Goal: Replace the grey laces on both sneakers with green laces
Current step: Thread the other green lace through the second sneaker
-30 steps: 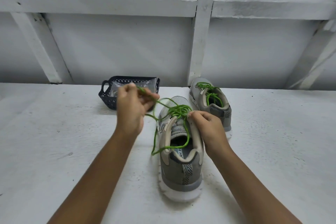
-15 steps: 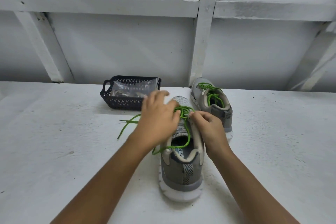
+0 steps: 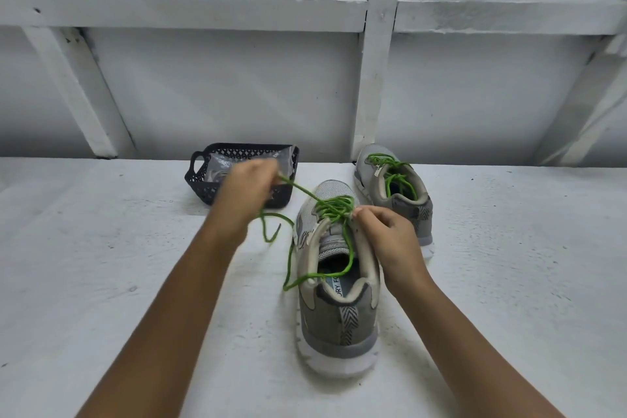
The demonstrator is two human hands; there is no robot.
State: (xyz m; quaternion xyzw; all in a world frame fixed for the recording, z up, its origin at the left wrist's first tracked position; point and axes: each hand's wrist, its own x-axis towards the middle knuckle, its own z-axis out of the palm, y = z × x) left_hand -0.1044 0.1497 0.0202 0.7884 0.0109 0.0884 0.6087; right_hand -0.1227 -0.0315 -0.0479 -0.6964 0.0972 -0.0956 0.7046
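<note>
1. Your left hand [image 3: 247,190], blurred in the head view, had its fingers curled round one strand of the green lace [image 3: 334,209]. That strand ran taut up and to the left from the eyelets. Its free tail dangled below the hand, just above the table [image 3: 101,265].
2. Your right hand [image 3: 386,234] had thumb and forefinger pinched on the eyelet edge of the near sneaker [image 3: 339,322], at the top of the lacing on its right side. The other fingers were curled in. Whether the lace was also caught in that pinch could not be told.
3. The lace lay bunched across the upper eyelets. Its other end looped through the shoe's opening and out over the left collar.
4. The far sneaker [image 3: 420,214] stood behind and to the right, already laced in green.
5. The lace looked like a light, limp round cord, probably a little slick. You would have done best to grip it close to the tip for threading, since a long free length would flop.
6. The sneaker seemed light, with a soft upper that gives. Holding the eyelet edge or the heel should have stopped each pull from dragging it.
</note>
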